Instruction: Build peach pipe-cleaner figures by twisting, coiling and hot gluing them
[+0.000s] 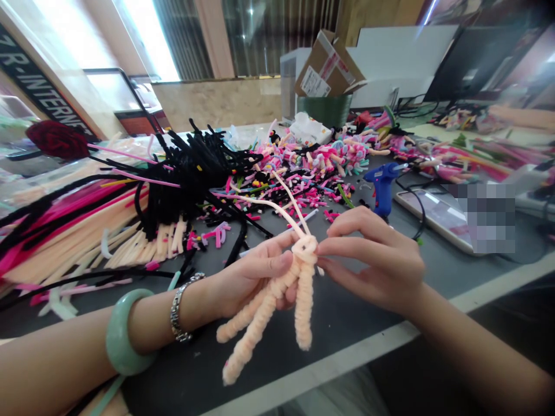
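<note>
In the head view, a peach pipe-cleaner figure (265,312) hangs over the front of the desk. Several coiled fuzzy limbs point down from it, and two thin pale stems stick up from its looped top. My left hand (260,268) pinches the figure near the top, thumb in front and fingers behind. From the right, my right hand (373,254) presses its fingertips together at the edge of the loop, holding the pipe cleaner there. A green bangle and a silver bracelet circle my left wrist.
A blue glue gun (384,188) stands behind my right hand, beside a phone (437,216). Black pipe cleaners (186,167) and peach ones (78,231) are heaped at left. Colourful clippings (299,185) cover the middle. A cardboard box (329,66) stands at the back.
</note>
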The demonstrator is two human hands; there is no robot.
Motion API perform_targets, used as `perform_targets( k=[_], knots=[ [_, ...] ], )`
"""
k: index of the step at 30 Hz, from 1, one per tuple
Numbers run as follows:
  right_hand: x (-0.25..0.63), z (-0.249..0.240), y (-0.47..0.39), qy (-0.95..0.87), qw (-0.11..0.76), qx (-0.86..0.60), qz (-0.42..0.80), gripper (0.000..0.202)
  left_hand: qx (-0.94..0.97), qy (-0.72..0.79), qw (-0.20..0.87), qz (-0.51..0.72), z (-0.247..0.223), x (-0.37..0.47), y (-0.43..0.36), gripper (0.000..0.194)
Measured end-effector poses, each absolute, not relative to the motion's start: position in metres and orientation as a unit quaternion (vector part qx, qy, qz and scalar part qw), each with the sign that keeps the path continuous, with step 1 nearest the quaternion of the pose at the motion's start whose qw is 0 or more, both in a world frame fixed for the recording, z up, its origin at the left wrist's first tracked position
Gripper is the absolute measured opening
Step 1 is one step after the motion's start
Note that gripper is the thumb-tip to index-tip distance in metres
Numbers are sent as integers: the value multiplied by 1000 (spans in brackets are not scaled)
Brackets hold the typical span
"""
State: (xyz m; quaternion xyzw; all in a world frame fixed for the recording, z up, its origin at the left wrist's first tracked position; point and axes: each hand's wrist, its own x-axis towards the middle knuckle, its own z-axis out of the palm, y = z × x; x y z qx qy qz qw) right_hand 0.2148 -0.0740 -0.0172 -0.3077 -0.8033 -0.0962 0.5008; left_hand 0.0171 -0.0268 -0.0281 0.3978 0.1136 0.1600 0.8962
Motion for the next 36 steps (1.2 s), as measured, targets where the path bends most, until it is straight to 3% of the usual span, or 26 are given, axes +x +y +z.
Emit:
perform_targets(
  k=[8,18,36],
  knots=[
    [219,-20,-73,-821,468,-299,-132,26,396,103,900,153,-31,16,-25,28],
    [219,-23,-73,-831,434,-302,-171,19,395,84,904,136,-34,16,-24,31],
    [218,-22,-73,-850,422,-279,-149,16,401,87,901,140,-38,17,-22,36]
  ],
)
